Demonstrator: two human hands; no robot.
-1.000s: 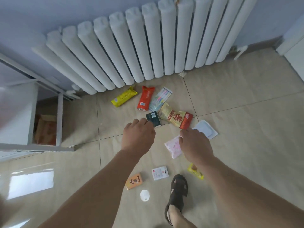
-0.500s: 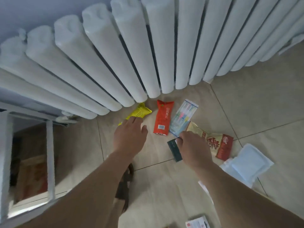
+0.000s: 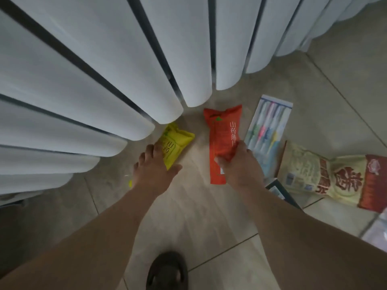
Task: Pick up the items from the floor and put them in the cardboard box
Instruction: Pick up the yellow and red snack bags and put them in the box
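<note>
My left hand (image 3: 154, 168) lies over a yellow snack packet (image 3: 174, 144) on the floor tiles just under the radiator, thumb on one side and fingers on the other. My right hand (image 3: 238, 165) is clamped on the lower half of an orange-red snack packet (image 3: 223, 130). To the right lie a clear toothbrush pack (image 3: 268, 126), a cream and red snack bag (image 3: 326, 174) and a dark small box (image 3: 282, 193) partly hidden by my right forearm. The cardboard box is out of view.
A white column radiator (image 3: 104, 70) fills the upper left and overhangs the packets closely. My dark sandal (image 3: 166, 271) stands on the tiles at the bottom centre. A pale flat packet (image 3: 377, 229) shows at the right edge.
The view has dropped much closer to the floor. My left hand has closed over the yellow packet, and my right hand has moved from the dark small box to grip the orange-red packet.
</note>
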